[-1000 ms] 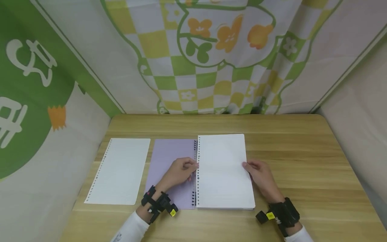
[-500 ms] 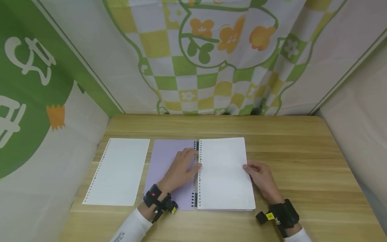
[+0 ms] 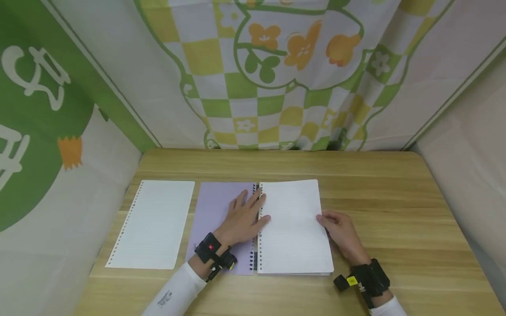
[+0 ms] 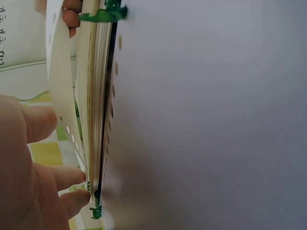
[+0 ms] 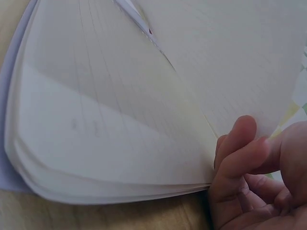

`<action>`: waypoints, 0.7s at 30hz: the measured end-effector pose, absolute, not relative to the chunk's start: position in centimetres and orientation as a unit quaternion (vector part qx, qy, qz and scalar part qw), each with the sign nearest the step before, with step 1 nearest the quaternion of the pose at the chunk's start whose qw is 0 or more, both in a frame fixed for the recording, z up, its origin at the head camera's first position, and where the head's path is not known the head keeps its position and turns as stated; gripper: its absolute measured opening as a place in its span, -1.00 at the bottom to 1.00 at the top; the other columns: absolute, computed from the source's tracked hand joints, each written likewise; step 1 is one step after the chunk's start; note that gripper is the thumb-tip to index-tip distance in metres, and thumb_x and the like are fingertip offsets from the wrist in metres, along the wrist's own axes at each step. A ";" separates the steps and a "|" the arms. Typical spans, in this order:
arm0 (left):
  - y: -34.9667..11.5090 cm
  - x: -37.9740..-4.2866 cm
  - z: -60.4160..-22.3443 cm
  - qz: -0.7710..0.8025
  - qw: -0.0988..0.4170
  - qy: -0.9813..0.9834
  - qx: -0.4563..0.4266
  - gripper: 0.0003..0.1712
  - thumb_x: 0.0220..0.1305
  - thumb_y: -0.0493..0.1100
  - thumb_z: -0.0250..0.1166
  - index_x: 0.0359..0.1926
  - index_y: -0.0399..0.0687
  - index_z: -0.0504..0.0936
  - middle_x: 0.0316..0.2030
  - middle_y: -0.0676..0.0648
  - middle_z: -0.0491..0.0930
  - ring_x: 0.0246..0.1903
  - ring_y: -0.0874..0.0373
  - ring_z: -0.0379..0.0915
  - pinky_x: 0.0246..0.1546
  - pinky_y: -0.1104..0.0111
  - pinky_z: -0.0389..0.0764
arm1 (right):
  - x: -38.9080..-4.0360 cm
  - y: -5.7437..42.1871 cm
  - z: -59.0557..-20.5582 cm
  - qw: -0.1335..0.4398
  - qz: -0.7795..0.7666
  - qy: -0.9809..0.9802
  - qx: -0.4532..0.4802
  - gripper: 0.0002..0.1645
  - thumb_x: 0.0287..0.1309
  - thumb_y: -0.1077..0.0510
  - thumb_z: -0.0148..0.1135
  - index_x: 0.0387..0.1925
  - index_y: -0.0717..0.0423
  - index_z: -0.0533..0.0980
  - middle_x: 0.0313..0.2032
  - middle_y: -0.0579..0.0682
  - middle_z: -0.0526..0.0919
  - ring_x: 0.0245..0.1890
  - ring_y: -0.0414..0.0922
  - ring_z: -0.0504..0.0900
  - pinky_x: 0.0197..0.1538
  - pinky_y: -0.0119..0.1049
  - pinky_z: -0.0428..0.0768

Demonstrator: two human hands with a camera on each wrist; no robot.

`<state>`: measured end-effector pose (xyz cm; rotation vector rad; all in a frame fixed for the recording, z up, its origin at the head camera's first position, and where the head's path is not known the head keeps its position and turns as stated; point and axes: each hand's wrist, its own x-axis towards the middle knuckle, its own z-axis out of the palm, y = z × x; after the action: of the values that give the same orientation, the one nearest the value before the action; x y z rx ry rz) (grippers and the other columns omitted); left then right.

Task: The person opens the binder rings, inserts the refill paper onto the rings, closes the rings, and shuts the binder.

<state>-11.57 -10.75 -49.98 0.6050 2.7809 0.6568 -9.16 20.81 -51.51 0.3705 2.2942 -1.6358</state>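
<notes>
A loose-leaf notebook lies spread open, its purple cover (image 3: 211, 202) on the left and a lined white sheet (image 3: 291, 228) on top of the page stack at right. My left hand (image 3: 239, 224) reaches across the cover and the ring binding (image 3: 251, 259) with fingers spread, fingertips at the sheet's punched edge. In the left wrist view that punched edge (image 4: 61, 76) stands apart from the pages beside the green rings (image 4: 103, 15). My right hand (image 3: 341, 235) pinches the sheet's right edge. The right wrist view has these fingers (image 5: 240, 158) at the raised sheet (image 5: 240, 57).
Another punched white sheet (image 3: 152, 224) lies on the wooden table (image 3: 395, 210) left of the notebook. A patterned curtain (image 3: 272, 105) hangs behind the table's far edge, with pale cloth walls at both sides.
My left hand has gone from pinching the sheet's punched edge to spreading its fingers over the binding. The sheet has shifted slightly toward me and lower; my right hand keeps its pinch.
</notes>
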 end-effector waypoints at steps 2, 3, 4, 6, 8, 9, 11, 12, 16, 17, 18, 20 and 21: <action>-10.7 -11.7 -50.1 0.215 0.115 0.947 0.208 -0.17 0.64 0.24 0.00 0.69 -0.07 0.13 0.72 -0.19 -0.07 0.64 -0.49 -0.25 0.55 -0.41 -0.06 | -9.2 20.8 -51.6 0.149 -0.571 0.797 0.127 -0.54 0.53 0.03 0.28 0.16 0.35 0.62 -0.15 0.07 0.81 -0.24 -0.17 0.66 -0.20 -0.39 0.63; -10.7 -11.7 -50.1 0.210 0.118 0.948 0.208 -0.17 0.64 0.25 -0.01 0.70 -0.06 0.12 0.72 -0.18 -0.08 0.65 -0.49 -0.26 0.55 -0.41 -0.07 | -9.2 20.9 -51.6 0.150 -0.571 0.797 0.127 -0.54 0.53 0.02 0.29 0.16 0.35 0.62 -0.15 0.07 0.81 -0.24 -0.17 0.66 -0.20 -0.39 0.63; -10.7 -11.8 -50.2 0.206 0.121 0.949 0.208 -0.16 0.64 0.26 -0.03 0.70 -0.05 0.11 0.72 -0.17 -0.09 0.65 -0.48 -0.27 0.56 -0.40 -0.08 | -9.3 20.9 -51.6 0.151 -0.572 0.796 0.128 -0.54 0.53 0.03 0.29 0.16 0.35 0.62 -0.16 0.07 0.81 -0.25 -0.16 0.66 -0.21 -0.39 0.63; -10.7 -11.9 -50.2 0.197 0.126 0.950 0.208 -0.16 0.65 0.27 -0.06 0.71 -0.04 0.08 0.73 -0.15 -0.12 0.66 -0.46 -0.29 0.57 -0.39 -0.09 | -9.3 20.9 -51.6 0.153 -0.574 0.794 0.128 -0.54 0.53 0.03 0.28 0.16 0.35 0.62 -0.18 0.06 0.81 -0.26 -0.16 0.64 -0.22 -0.39 0.62; -10.6 -11.9 -50.1 0.195 0.127 0.950 0.209 -0.17 0.65 0.27 -0.05 0.71 -0.04 0.09 0.73 -0.15 -0.11 0.66 -0.46 -0.29 0.57 -0.39 -0.09 | -9.3 21.0 -51.6 0.156 -0.574 0.793 0.128 -0.53 0.53 0.02 0.29 0.17 0.35 0.61 -0.20 0.05 0.80 -0.27 -0.16 0.63 -0.23 -0.38 0.62; -10.6 -11.9 -50.0 0.196 0.126 0.950 0.209 -0.17 0.65 0.25 -0.04 0.70 -0.05 0.11 0.73 -0.16 -0.10 0.66 -0.47 -0.28 0.57 -0.39 -0.08 | -9.3 21.0 -51.5 0.157 -0.576 0.792 0.128 -0.53 0.53 0.02 0.29 0.18 0.35 0.61 -0.21 0.04 0.80 -0.27 -0.16 0.63 -0.24 -0.38 0.62; -10.6 -11.9 -49.8 0.199 0.126 0.949 0.210 -0.18 0.64 0.24 -0.03 0.69 -0.07 0.13 0.72 -0.17 -0.09 0.65 -0.48 -0.28 0.56 -0.39 -0.07 | -9.3 21.0 -51.5 0.159 -0.576 0.792 0.127 -0.51 0.53 0.01 0.28 0.19 0.35 0.60 -0.21 0.03 0.80 -0.28 -0.16 0.63 -0.26 -0.38 0.61; -10.6 -11.9 -49.8 0.202 0.125 0.948 0.211 -0.18 0.64 0.23 -0.02 0.69 -0.08 0.15 0.72 -0.19 -0.07 0.65 -0.49 -0.27 0.56 -0.40 -0.07 | -9.3 21.1 -51.5 0.160 -0.576 0.791 0.128 -0.51 0.53 0.01 0.28 0.20 0.35 0.60 -0.21 0.03 0.80 -0.29 -0.15 0.63 -0.27 -0.37 0.61; -10.5 -11.9 -49.8 0.199 0.133 0.949 0.207 -0.20 0.65 0.23 -0.05 0.69 -0.07 0.14 0.73 -0.18 -0.10 0.65 -0.49 -0.30 0.56 -0.39 -0.08 | -9.3 21.0 -51.3 0.159 -0.576 0.791 0.132 -0.48 0.54 -0.01 0.27 0.23 0.34 0.59 -0.17 0.07 0.80 -0.28 -0.15 0.64 -0.27 -0.37 0.62; -10.5 -11.9 -49.8 0.196 0.134 0.949 0.206 -0.20 0.65 0.23 -0.05 0.69 -0.06 0.14 0.73 -0.18 -0.10 0.65 -0.48 -0.30 0.56 -0.39 -0.07 | -9.3 21.0 -51.2 0.160 -0.575 0.791 0.134 -0.47 0.54 -0.02 0.27 0.23 0.34 0.58 -0.15 0.09 0.80 -0.28 -0.14 0.64 -0.27 -0.37 0.62; -10.5 -11.9 -49.8 0.194 0.136 0.950 0.204 -0.20 0.65 0.23 -0.06 0.70 -0.05 0.14 0.73 -0.17 -0.11 0.65 -0.48 -0.30 0.57 -0.38 -0.07 | -9.3 21.0 -51.2 0.160 -0.574 0.791 0.135 -0.47 0.54 -0.03 0.27 0.24 0.34 0.58 -0.13 0.11 0.80 -0.27 -0.14 0.65 -0.26 -0.37 0.63; -10.5 -11.9 -49.8 0.189 0.138 0.952 0.200 -0.21 0.66 0.23 -0.06 0.70 -0.03 0.14 0.73 -0.16 -0.11 0.66 -0.47 -0.29 0.57 -0.38 -0.05 | -9.3 20.9 -51.2 0.162 -0.573 0.791 0.137 -0.44 0.54 -0.04 0.26 0.28 0.34 0.56 -0.06 0.15 0.79 -0.23 -0.15 0.66 -0.23 -0.38 0.64; -10.5 -11.8 -49.7 0.187 0.138 0.952 0.199 -0.21 0.66 0.23 -0.06 0.70 -0.03 0.14 0.73 -0.16 -0.10 0.66 -0.47 -0.29 0.57 -0.38 -0.04 | -9.3 20.8 -51.2 0.162 -0.575 0.790 0.138 -0.43 0.55 -0.04 0.26 0.28 0.34 0.55 -0.03 0.18 0.79 -0.22 -0.15 0.67 -0.22 -0.38 0.65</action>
<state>-11.84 -10.48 -49.75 0.5740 2.7529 0.5421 -9.26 20.84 -51.20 0.3939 2.2533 -1.6417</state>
